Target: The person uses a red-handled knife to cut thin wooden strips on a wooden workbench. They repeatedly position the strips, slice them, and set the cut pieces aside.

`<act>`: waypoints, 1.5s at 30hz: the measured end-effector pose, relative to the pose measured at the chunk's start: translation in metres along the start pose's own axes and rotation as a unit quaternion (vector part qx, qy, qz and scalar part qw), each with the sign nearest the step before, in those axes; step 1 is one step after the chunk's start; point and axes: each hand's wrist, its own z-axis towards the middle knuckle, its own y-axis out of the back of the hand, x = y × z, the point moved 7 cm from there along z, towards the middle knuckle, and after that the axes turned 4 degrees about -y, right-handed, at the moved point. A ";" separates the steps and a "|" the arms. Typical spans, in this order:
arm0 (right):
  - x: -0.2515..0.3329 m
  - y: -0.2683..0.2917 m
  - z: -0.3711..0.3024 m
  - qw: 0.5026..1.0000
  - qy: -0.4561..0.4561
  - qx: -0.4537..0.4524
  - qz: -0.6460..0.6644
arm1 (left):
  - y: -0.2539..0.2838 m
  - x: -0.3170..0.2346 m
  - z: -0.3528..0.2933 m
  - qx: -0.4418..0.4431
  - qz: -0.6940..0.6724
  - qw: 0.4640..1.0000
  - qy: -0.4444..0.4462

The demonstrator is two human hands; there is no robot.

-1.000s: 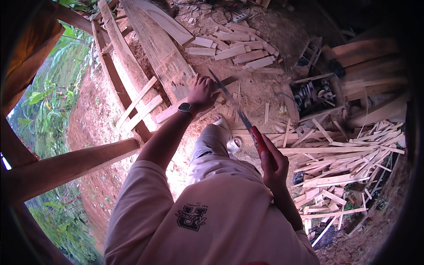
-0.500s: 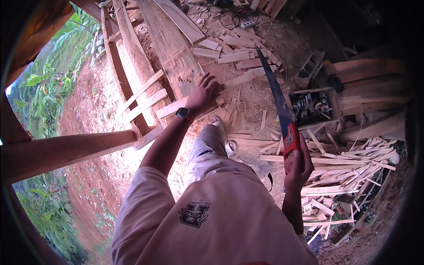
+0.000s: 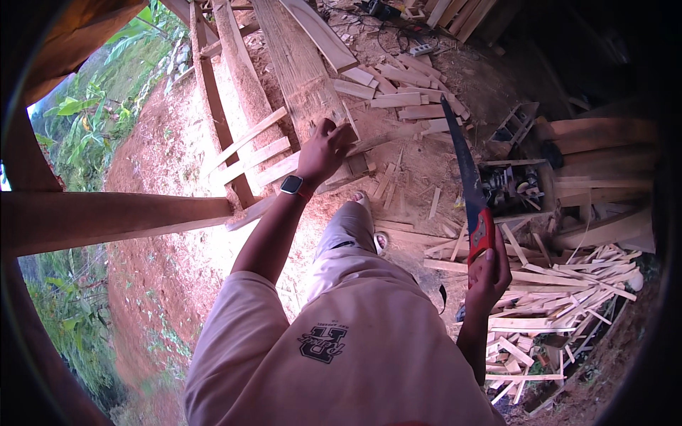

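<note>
In my right hand (image 3: 489, 275) is a handsaw, its red handle (image 3: 482, 238) gripped and its long dark blade (image 3: 463, 156) pointing up and away. The blade is in the air, apart from any board. My left hand (image 3: 324, 155), with a watch (image 3: 291, 184) on the wrist, is over the near end of a wide, sawdust-covered plank (image 3: 305, 85). Its fingers are bent and apart; whether they touch the wood cannot be made out. Short light strips (image 3: 259, 157) lie across the timbers to the left of that hand.
Cut boards (image 3: 398, 99) lie scattered on the ground ahead. An open box of tools (image 3: 511, 186) stands at the right, beyond a heap of offcuts (image 3: 568, 291). A thick beam (image 3: 121, 221) crosses the left side. A power strip (image 3: 422, 50) and cables lie at the back.
The whole view has shifted, so the surroundings sit farther right. My left hand's fingers are more bent than before. The handsaw remains in my right hand.
</note>
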 end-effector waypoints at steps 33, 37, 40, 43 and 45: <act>-0.014 0.005 -0.008 0.999 -0.017 0.019 -0.024 | 0.034 0.113 -0.025 -0.042 0.122 0.991 0.028; -0.018 0.006 -0.013 0.999 -0.036 0.016 -0.006 | 0.003 0.017 0.005 0.023 0.029 0.998 -0.060; -0.006 -0.002 -0.016 0.998 -0.046 0.035 -0.006 | -0.059 0.000 0.014 0.038 0.017 0.989 -0.141; 0.010 -0.013 -0.014 0.998 -0.021 0.054 -0.024 | -0.098 0.005 0.023 0.107 0.058 0.985 -0.124; 0.008 -0.016 -0.016 0.996 -0.031 0.078 -0.026 | -0.107 0.000 0.027 0.094 0.089 0.980 -0.152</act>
